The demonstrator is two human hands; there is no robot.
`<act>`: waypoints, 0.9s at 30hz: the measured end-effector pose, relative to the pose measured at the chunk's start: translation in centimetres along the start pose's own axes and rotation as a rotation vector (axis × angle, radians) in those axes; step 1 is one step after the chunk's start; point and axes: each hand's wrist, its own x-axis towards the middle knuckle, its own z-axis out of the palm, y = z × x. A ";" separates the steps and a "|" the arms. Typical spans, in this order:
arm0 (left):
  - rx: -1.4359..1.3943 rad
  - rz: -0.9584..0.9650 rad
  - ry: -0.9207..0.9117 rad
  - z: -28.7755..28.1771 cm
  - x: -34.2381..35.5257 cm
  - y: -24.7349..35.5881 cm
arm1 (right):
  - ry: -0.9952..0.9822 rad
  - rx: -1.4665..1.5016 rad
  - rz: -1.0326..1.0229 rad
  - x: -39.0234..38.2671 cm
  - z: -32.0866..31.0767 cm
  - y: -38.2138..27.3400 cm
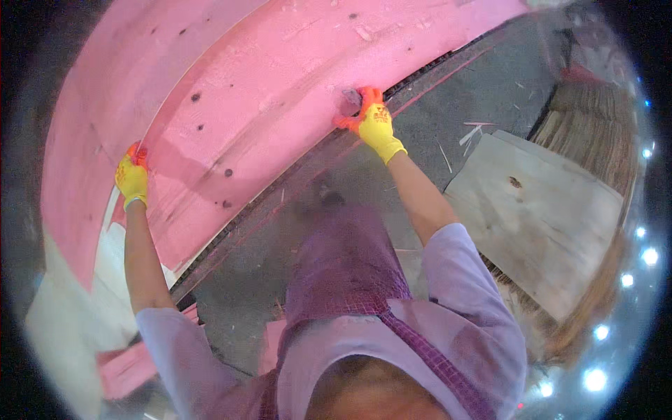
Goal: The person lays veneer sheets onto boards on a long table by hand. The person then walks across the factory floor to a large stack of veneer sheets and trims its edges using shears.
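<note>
Forearms [422, 196] reach forward, left hand [131, 175] gripping upper pink sheet [126, 91], right hand [372, 124], thumb and fingers parted, at lower sheet [280, 105].

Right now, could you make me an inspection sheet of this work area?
Surface: broad pink sheet, dark-spotted.
Job's things: second pink sheet, apparently overlapping it at left.
Clutter: thin pale scraps on the grey floor; pink pieces lower left.
Grips: left grip, gloved, at the second pink sheet's edge, hold unclear; right grip, gloved, spread on the broad pink sheet near its edge.
Cables: nothing seen.
Surroundings: pale sheet on a brown stack; bright lights at right.
</note>
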 end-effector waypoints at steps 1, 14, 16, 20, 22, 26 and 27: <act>0.009 -0.015 0.009 0.7 0.0 -0.5 | -0.024 -0.007 0.017 0.3 0.2 -0.3; -0.011 -0.062 0.056 1.2 -1.2 -0.1 | -0.183 -0.270 0.089 2.1 3.8 -2.6; -0.020 -0.007 0.054 0.2 -2.1 -0.1 | -0.111 -0.252 -0.002 0.5 5.0 -3.6; -0.113 0.018 0.002 -1.7 -2.4 1.2 | -0.127 0.054 -0.164 -8.2 14.0 -7.4; -0.105 0.018 -0.030 -4.2 -4.1 0.5 | -0.330 0.119 -0.245 -12.9 12.7 -18.0; -0.226 0.134 -0.087 -8.7 -7.7 2.9 | -0.595 0.819 -0.017 -17.1 15.9 -22.1; -0.269 0.126 -0.158 -10.1 -9.5 4.0 | -0.696 0.962 0.482 -17.1 13.7 -22.4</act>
